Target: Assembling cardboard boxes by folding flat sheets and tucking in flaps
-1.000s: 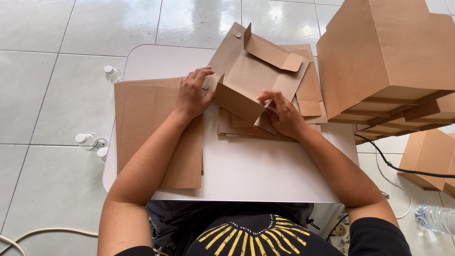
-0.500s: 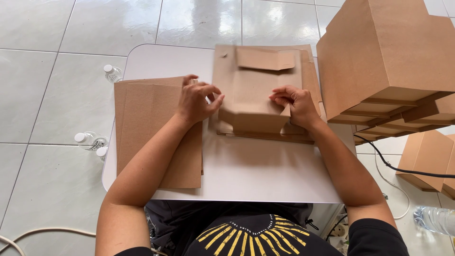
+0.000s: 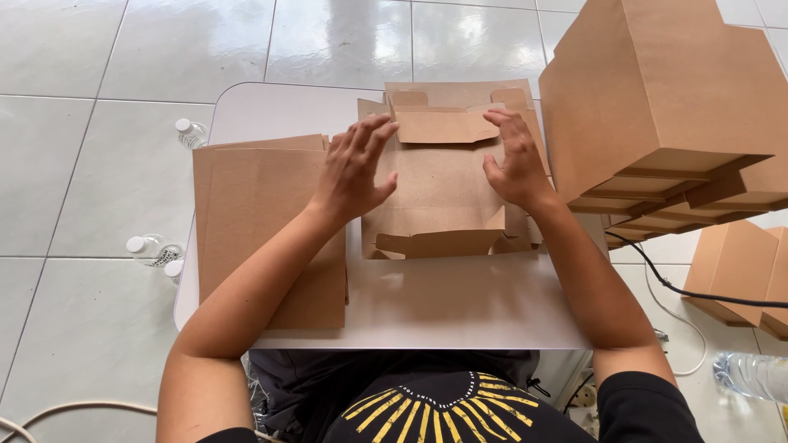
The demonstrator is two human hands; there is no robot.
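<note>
A brown cardboard box blank [image 3: 443,184] lies pressed flat on the white table [image 3: 443,303], with small flaps folded in at its near and far ends. My left hand [image 3: 357,168] rests palm down on its left side, fingers spread. On the right side my right hand [image 3: 517,160] lies flat too, fingers reaching the far flap. More flat blanks lie under it.
A stack of flat cardboard sheets [image 3: 263,221] lies on the table's left part. Folded brown boxes [image 3: 665,107] are piled at the right, more [image 3: 739,271] on the floor. Plastic bottles [image 3: 152,246] stand on the tiled floor at left; a black cable [image 3: 681,289] runs at right.
One second ago I held the blank half-folded and raised. Both hands have since pushed it down flat and slid outward and forward over it.
</note>
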